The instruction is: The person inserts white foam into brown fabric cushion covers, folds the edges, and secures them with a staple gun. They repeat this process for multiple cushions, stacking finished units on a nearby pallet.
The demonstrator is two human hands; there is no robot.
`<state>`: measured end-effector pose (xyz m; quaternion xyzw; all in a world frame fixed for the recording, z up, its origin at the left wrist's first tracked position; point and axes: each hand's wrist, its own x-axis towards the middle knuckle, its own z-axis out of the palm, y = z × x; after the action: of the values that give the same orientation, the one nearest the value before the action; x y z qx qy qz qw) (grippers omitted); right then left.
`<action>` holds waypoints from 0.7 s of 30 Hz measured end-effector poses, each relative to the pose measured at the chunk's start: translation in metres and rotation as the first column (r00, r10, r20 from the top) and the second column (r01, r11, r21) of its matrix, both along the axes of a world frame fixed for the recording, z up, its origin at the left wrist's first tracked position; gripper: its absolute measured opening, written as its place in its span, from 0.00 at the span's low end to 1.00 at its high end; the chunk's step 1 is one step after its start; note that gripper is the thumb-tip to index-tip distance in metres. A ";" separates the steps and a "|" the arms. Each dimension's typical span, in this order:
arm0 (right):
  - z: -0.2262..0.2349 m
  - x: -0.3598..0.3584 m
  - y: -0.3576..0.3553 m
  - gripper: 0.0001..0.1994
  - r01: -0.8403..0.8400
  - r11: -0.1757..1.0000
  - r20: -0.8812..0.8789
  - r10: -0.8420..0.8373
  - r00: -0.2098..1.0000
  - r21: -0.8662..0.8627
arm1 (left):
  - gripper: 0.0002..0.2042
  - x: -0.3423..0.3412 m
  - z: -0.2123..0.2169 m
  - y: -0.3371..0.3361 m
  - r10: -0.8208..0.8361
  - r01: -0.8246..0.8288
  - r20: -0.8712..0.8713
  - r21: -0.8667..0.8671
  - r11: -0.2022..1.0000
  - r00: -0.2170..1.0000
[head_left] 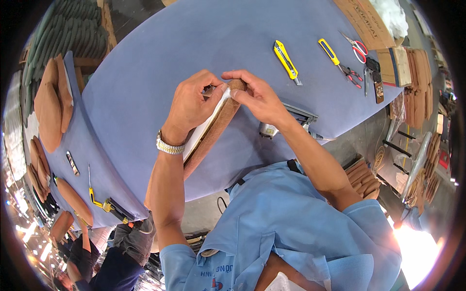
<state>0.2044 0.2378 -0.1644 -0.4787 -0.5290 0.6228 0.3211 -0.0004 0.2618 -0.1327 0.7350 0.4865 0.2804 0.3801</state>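
Between my hands is a long, narrow brown fabric-covered pad (213, 133), standing on edge with its white underside turned toward my left. My left hand (194, 99), with a metal watch on the wrist, is closed, thumb and fingers pinching the cover at the pad's far end. My right hand (258, 99) curls round the same end, its thumb pressed on the edge close to the left fingertips. Part of the pad lies hidden behind my left forearm. A grey staple gun (268, 129) lies beneath my right forearm, partly covered by it.
On the blue-covered table (170, 43) lie a yellow cutter (286, 60), a yellow screwdriver (328, 51), pliers (350, 75) and red-handled scissors (359, 50). A cardboard box (357, 17) is at the far right. Brown pads (50, 109) stand at left; another person (119, 266) is lower left.
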 end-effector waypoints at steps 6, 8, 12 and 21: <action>-0.008 -0.006 -0.005 0.19 0.090 0.952 0.047 -0.109 0.993 0.292 | 0.06 0.001 -0.004 -0.006 0.040 -0.041 0.017 0.068 0.997 0.999; 0.003 -0.010 -0.008 0.15 0.158 0.912 0.151 -0.230 0.961 0.379 | 0.06 0.004 -0.003 -0.011 0.072 -0.074 0.025 0.095 0.993 0.997; 0.032 -0.010 -0.008 0.08 0.108 0.871 0.347 -0.301 0.888 0.479 | 0.06 0.004 -0.003 -0.018 0.127 -0.130 0.082 0.031 0.991 0.989; 0.049 -0.014 -0.005 0.07 -0.166 0.796 0.566 -0.250 0.785 0.582 | 0.09 0.001 0.004 -0.011 0.188 -0.179 0.054 -0.147 0.973 0.981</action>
<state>0.1908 0.2328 -0.1151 -0.5395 -0.7625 0.2215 0.2800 0.0009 0.2507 -0.1291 0.6482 0.5579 0.3037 0.4198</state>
